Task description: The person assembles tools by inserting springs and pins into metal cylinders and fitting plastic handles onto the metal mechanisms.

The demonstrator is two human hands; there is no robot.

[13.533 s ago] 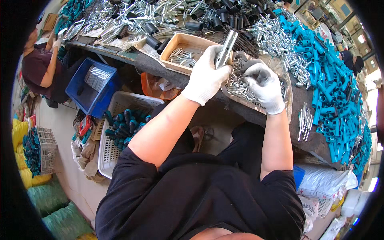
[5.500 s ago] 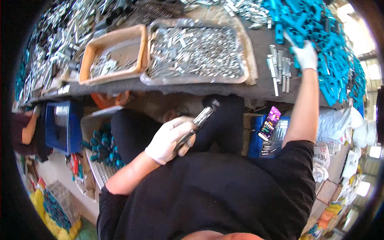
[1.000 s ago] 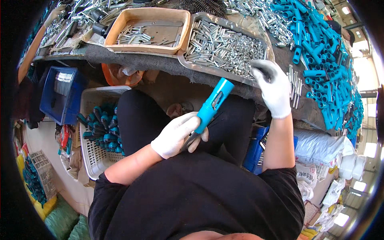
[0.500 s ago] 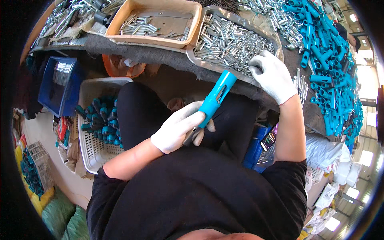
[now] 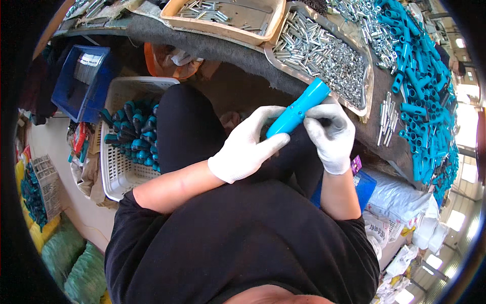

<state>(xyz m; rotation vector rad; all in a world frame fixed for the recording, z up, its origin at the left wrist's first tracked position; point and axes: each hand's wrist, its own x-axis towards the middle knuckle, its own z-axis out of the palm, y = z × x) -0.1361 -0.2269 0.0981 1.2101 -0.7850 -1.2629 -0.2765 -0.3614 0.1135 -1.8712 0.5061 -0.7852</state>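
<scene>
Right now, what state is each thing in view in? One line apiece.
Glossy teal tube: held aslant
White-gloved left hand: gripping the tube's lower end
White-gloved right hand: fingers curled at the tube; anything pinched is hidden
Grey rectangular tray: well filled, small silver metal parts
Tan rectangular tray: partly filled, silver metal pins
White perforated plastic basket: holding teal-and-black handles
Loose teal tubes: piled

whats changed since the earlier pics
The right hand has come from over the tray of small metal parts, leftward and toward the body, to the blue tube. The left hand, which first held a bare metal tube, now holds this blue one, turned so its slot no longer shows. The white basket stayed put.
</scene>
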